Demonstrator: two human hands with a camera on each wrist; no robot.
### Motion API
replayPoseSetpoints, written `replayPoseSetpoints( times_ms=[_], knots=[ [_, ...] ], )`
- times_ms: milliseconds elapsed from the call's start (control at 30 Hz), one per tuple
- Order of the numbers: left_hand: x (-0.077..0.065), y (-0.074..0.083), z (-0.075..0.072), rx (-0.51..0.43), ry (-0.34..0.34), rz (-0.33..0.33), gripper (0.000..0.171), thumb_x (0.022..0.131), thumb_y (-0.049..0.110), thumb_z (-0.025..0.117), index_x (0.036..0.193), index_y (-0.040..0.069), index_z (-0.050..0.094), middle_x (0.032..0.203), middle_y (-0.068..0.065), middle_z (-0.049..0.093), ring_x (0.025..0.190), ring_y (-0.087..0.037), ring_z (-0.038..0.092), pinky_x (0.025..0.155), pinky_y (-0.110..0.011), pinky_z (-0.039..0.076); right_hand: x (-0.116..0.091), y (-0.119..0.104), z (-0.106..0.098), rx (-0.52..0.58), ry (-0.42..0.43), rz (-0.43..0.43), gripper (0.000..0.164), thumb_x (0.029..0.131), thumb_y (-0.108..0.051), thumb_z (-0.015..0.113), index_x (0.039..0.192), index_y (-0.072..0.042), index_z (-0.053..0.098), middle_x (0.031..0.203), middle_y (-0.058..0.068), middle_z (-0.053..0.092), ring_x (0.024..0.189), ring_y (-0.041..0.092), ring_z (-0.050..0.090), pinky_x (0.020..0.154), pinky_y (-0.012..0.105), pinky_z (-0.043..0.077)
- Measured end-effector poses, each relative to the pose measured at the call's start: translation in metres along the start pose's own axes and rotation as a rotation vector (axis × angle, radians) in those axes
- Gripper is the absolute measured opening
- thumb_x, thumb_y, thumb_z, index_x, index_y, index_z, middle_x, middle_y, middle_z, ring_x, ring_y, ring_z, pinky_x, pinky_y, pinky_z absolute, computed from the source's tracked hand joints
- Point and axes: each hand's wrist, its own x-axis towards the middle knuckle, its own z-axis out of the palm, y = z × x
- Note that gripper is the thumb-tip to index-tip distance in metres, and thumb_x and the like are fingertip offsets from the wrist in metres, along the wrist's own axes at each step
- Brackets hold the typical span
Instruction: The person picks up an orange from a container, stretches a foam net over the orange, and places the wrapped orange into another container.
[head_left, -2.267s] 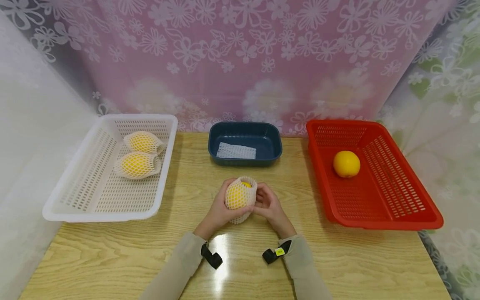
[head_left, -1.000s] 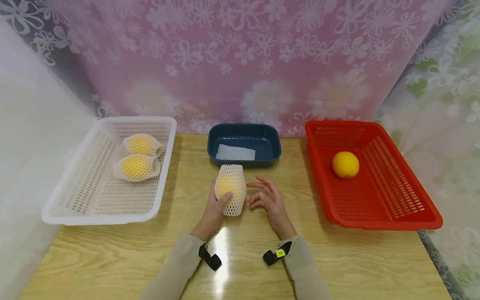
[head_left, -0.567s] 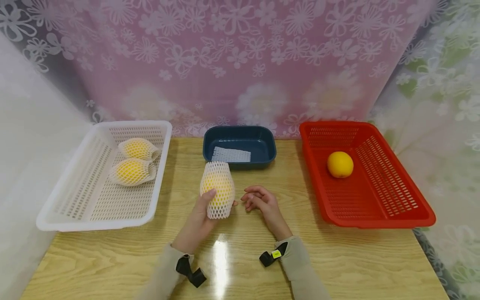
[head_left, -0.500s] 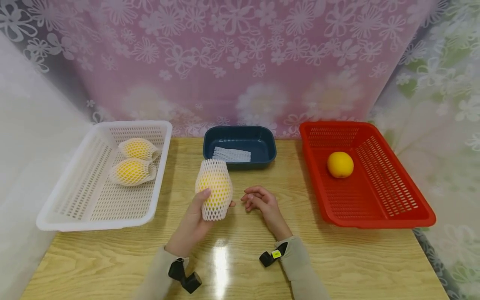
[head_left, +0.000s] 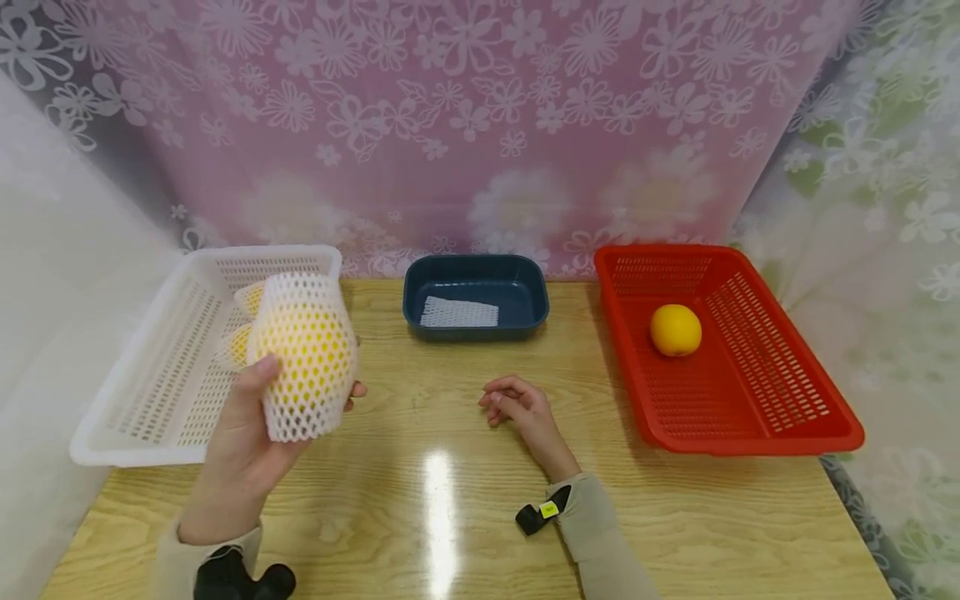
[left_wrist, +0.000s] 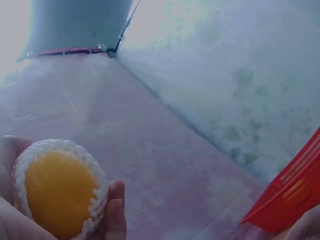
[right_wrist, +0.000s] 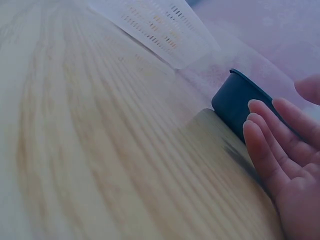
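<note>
My left hand (head_left: pixel 251 442) grips a yellow round fruit, likely an orange (left_wrist: pixel 62 192), in a white foam net sleeve (head_left: pixel 303 358). It is raised and overlaps the right side of the white basket (head_left: pixel 142 375) in the head view. Thumb and fingers curl round the sleeve; the left wrist view looks into its end at bare peel. Partly hidden behind it, two more netted fruits (head_left: pixel 238 343) lie in that basket. My right hand (head_left: pixel 528 417) rests on the table's middle, fingers loosely bent, holding nothing.
A dark blue tray (head_left: pixel 476 333) at the back centre holds a flat white foam net (head_left: pixel 459 312). On the right, a red basket (head_left: pixel 652 400) contains one bare yellow fruit (head_left: pixel 675 330). A pink floral curtain (head_left: pixel 420 150) hangs behind the wooden table (head_left: pixel 390 500).
The right hand let go of the netted fruit and settled on the table. My left hand turned the fruit, lifted it and carried it left to the white basket.
</note>
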Motion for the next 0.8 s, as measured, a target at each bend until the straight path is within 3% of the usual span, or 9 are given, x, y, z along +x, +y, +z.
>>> replayPoseSetpoints(
  times_ms=[133,333,467,533,633,733,800],
  knots=[
    [-0.002,0.033,-0.016,0.148,0.03,0.064,0.064,0.097,0.014,0.055,0.153,0.024,0.026,0.143,-0.012,0.038,0.118,-0.03,0.052,0.091,-0.051,0.051,-0.001,0.0,0.001,-0.023,0.001,0.003,0.029,0.1,-0.008,0.057,0.114,0.017,0.057,0.099,0.032,0.065,0.072,0.024,0.063,0.068,0.035,0.057],
    [-0.001,0.072,-0.073,0.546,0.172,0.091,0.051,0.097,0.007,0.05,0.144,0.017,0.033,0.127,-0.005,0.048,0.107,-0.017,0.056,0.083,-0.03,0.053,-0.001,-0.002,0.003,-0.025,-0.002,-0.001,0.029,0.099,-0.009,0.058,0.113,0.017,0.057,0.098,0.033,0.064,0.073,0.024,0.063,0.068,0.034,0.057],
    [0.0,0.094,-0.115,0.692,0.209,0.03,0.058,0.096,-0.005,0.052,0.142,0.022,0.03,0.125,-0.003,0.045,0.103,-0.014,0.058,0.077,-0.027,0.055,-0.001,-0.003,0.004,-0.035,-0.004,0.012,0.028,0.099,-0.008,0.059,0.113,0.016,0.058,0.098,0.032,0.064,0.073,0.025,0.062,0.068,0.035,0.057],
    [-0.003,0.102,-0.13,0.882,0.259,-0.034,0.061,0.095,-0.004,0.058,0.139,0.028,0.03,0.123,0.0,0.042,0.1,-0.011,0.056,0.074,-0.024,0.055,-0.002,-0.002,0.004,-0.043,-0.003,0.017,0.028,0.099,-0.008,0.059,0.113,0.016,0.058,0.098,0.033,0.064,0.073,0.024,0.062,0.068,0.034,0.057],
    [-0.006,0.109,-0.147,1.242,0.31,-0.137,0.071,0.09,0.004,0.071,0.139,0.032,0.029,0.126,-0.002,0.038,0.097,-0.008,0.051,0.07,-0.024,0.053,-0.002,-0.002,0.004,-0.051,-0.002,0.023,0.028,0.1,-0.009,0.059,0.113,0.016,0.058,0.099,0.033,0.064,0.073,0.024,0.063,0.068,0.034,0.057],
    [-0.007,0.111,-0.159,1.519,0.257,-0.198,0.084,0.083,0.011,0.081,0.146,0.021,0.026,0.131,-0.013,0.038,0.095,-0.008,0.05,0.069,-0.026,0.052,-0.002,-0.003,0.005,-0.053,0.0,0.021,0.028,0.1,-0.009,0.058,0.113,0.016,0.059,0.099,0.034,0.063,0.073,0.024,0.063,0.068,0.034,0.057],
    [-0.006,0.111,-0.164,1.592,0.193,-0.214,0.09,0.078,0.011,0.085,0.147,0.012,0.028,0.132,-0.019,0.04,0.094,-0.008,0.05,0.069,-0.027,0.051,-0.001,-0.004,0.005,-0.054,0.001,0.017,0.027,0.1,-0.008,0.058,0.113,0.016,0.059,0.099,0.035,0.063,0.073,0.023,0.063,0.068,0.033,0.057]
  ],
)
